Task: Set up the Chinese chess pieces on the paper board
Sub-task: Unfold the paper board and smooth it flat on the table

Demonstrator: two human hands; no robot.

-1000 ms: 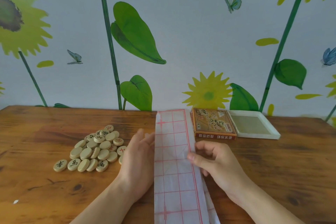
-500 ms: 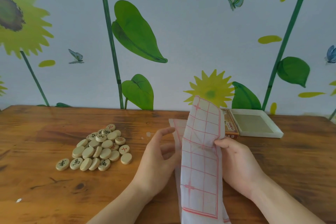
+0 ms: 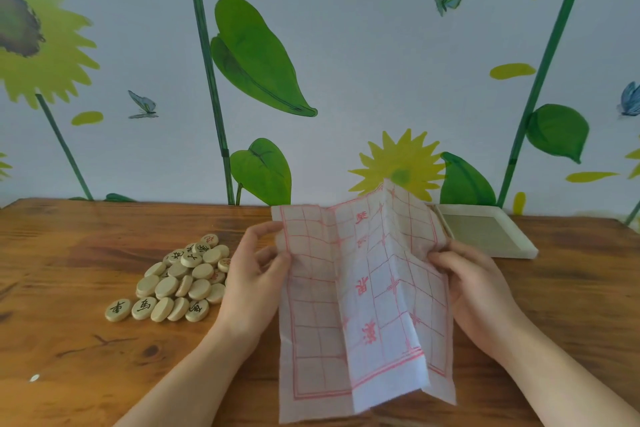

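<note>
A thin white paper board (image 3: 363,295) with a red grid and red characters is held half unfolded above the wooden table, its folds still creased. My left hand (image 3: 254,281) pinches its left edge. My right hand (image 3: 467,284) grips its right edge, fingers curled around the paper. A pile of several round pale wooden chess pieces (image 3: 180,282) lies on the table left of my left hand, some showing black or red characters.
A shallow white box tray (image 3: 485,236) sits at the back right on the wooden table (image 3: 69,340), partly hidden by the paper. A wall with painted sunflowers stands right behind the table. A small white speck (image 3: 34,378) lies near the front left.
The folded strip of paper was lifted off the table and has been pulled open sideways; my hands have moved apart, each now holding an edge. The orange box is now hidden behind the paper.
</note>
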